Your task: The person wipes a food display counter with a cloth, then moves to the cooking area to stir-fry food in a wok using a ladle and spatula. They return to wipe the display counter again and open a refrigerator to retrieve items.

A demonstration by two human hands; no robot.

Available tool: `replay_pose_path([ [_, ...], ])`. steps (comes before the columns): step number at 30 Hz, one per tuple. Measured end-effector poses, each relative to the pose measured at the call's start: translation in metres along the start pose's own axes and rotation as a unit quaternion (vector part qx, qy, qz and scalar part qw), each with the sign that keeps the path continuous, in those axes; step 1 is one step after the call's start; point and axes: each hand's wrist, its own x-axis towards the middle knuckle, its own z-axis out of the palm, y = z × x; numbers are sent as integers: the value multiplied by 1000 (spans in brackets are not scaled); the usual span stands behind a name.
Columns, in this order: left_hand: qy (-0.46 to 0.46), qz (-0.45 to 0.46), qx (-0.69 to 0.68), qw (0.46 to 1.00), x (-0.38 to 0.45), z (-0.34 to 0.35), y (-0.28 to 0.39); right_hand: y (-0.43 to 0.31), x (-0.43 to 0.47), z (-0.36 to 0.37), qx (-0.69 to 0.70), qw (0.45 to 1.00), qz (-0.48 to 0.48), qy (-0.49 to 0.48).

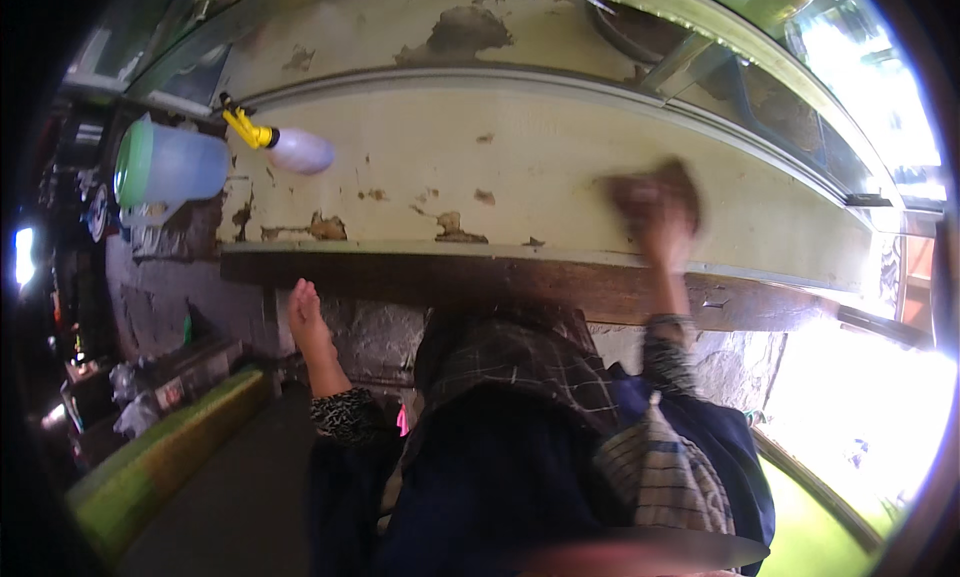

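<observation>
My right hand (665,220) presses a dark reddish-brown cloth (652,194) against the cream countertop (525,179); both are blurred. My left hand (306,310) hangs off the counter's front edge at the left, fingers together and extended, with nothing seen in it. On the counter's left part lies a spray bottle (300,151) with a yellow trigger head and pale contents. A translucent pitcher (187,160) with a green lid is at the left end. The paint of the countertop is chipped in several places, mostly near the front edge.
A glass case with a metal sliding track (480,72) runs behind the counter. Inside it are a dark round pan (637,33) at the back right and a tray (784,111). A wooden beam (525,280) lines the counter front. A green ledge (172,442) stands at lower left.
</observation>
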Motion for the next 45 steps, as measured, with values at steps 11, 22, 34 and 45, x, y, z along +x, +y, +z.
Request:
replay_pose_path([
  [11, 168, -168, -64, 969, -168, -42, -89, -73, -28, 4, 179, 946, -203, -180],
  [22, 260, -136, 10, 956, -218, -148, -95, 74, 90, 8, -190, 979, 70, 25],
  [34, 170, -151, 236, 945, -248, -103, -162, -317, -140, 6, 415, 696, -557, -179],
  [45, 79, -385, 227, 891, -257, -205, -346, -312, -173, 242, -91, 986, -115, -80],
])
